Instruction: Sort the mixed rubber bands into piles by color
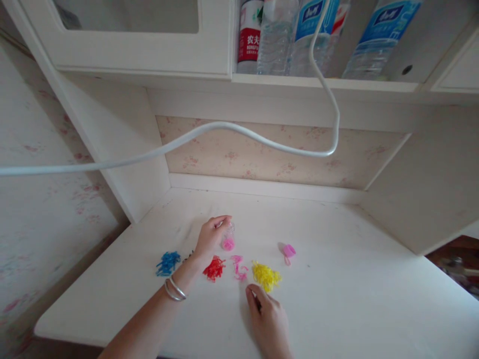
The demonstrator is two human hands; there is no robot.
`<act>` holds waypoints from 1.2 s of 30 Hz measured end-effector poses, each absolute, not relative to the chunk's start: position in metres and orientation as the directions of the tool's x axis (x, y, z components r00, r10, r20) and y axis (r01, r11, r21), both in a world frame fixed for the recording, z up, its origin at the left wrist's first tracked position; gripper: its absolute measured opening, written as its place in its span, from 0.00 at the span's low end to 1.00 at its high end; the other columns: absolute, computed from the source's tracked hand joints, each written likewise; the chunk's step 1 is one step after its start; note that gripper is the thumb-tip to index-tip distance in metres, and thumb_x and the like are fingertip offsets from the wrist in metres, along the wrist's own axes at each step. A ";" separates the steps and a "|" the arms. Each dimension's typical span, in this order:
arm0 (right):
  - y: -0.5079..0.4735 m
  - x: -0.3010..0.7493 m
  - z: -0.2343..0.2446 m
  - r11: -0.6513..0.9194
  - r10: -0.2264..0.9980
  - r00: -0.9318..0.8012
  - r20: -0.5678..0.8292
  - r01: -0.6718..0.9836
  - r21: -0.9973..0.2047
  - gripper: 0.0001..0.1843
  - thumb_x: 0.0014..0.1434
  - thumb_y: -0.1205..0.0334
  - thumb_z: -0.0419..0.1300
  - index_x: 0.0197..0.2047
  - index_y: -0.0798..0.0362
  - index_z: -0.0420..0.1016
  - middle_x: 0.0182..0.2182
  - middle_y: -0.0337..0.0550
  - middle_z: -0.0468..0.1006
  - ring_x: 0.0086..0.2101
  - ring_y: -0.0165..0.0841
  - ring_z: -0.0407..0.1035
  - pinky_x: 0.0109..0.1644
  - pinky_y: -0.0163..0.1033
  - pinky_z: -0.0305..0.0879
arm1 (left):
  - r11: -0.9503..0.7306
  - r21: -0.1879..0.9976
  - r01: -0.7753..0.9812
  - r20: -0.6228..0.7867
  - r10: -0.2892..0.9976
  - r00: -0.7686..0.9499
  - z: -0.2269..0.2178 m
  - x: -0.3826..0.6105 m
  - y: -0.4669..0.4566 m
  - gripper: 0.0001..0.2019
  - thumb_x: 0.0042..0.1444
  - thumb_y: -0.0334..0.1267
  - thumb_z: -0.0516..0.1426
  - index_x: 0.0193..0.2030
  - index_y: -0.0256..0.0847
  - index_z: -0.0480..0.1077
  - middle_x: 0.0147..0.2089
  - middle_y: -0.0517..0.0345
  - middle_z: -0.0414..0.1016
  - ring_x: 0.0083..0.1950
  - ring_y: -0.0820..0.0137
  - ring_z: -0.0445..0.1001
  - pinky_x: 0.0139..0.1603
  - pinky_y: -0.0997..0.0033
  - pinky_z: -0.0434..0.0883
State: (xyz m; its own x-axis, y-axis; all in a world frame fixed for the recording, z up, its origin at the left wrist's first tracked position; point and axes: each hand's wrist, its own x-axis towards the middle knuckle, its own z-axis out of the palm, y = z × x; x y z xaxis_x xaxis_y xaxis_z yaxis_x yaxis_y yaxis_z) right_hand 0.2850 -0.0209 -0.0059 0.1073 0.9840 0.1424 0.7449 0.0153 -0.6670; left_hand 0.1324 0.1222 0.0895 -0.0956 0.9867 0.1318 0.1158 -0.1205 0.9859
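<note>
My left hand (pixel 212 238) has its fingers closed at the top of a small clear bottle (pixel 228 239) with pink bits in its bottom. A silver bangle is on that wrist. My right hand (pixel 267 319) is curled in a pinch low over the table; whatever its fingertips hold is too small to make out. Just beyond it lie a few loose pink rubber bands (pixel 239 268) and a heap of yellow rubber bands (pixel 266 275). Red rubber bands (pixel 214 269) lie beside my left wrist, blue ones (pixel 168 263) farther left. Some dark bits are partly hidden behind that wrist.
A pink cap (pixel 288 251) with a loop lies on the white table (pixel 344 299), right of the heaps. Overhead, a white cable (pixel 224 126) crosses the view. Several plastic bottles (pixel 277 37) stand on the shelf above. Side panels and a papered wall enclose the table.
</note>
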 end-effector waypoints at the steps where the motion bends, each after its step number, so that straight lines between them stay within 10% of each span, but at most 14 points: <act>1: -0.021 0.285 -0.006 0.013 0.984 0.107 0.140 0.747 -0.665 0.21 0.66 0.50 0.42 0.41 0.45 0.76 0.33 0.41 0.81 0.32 0.35 0.76 0.33 0.32 0.64 | -0.119 0.986 0.118 0.131 0.987 -0.097 0.088 0.134 0.123 0.20 0.50 0.51 0.58 0.44 0.39 0.77 0.33 0.57 0.77 0.30 0.74 0.70 0.29 0.77 0.64; 16: -0.021 0.287 -0.004 0.005 0.981 0.129 0.142 0.723 -0.691 0.19 0.65 0.53 0.44 0.41 0.47 0.75 0.31 0.40 0.80 0.29 0.33 0.74 0.31 0.31 0.62 | -0.274 0.924 0.267 0.318 0.938 -0.138 0.084 0.128 0.096 0.17 0.57 0.49 0.53 0.44 0.40 0.75 0.42 0.55 0.76 0.45 0.69 0.72 0.48 0.71 0.66; 36: -0.013 0.285 -0.006 -0.127 0.939 0.344 0.018 0.394 -0.910 0.25 0.57 0.42 0.53 0.39 0.54 0.78 0.25 0.42 0.76 0.25 0.31 0.67 0.30 0.33 0.60 | -0.096 0.884 0.458 0.138 0.989 -0.059 0.004 0.070 -0.003 0.17 0.62 0.47 0.47 0.43 0.40 0.71 0.37 0.56 0.77 0.36 0.69 0.74 0.38 0.75 0.68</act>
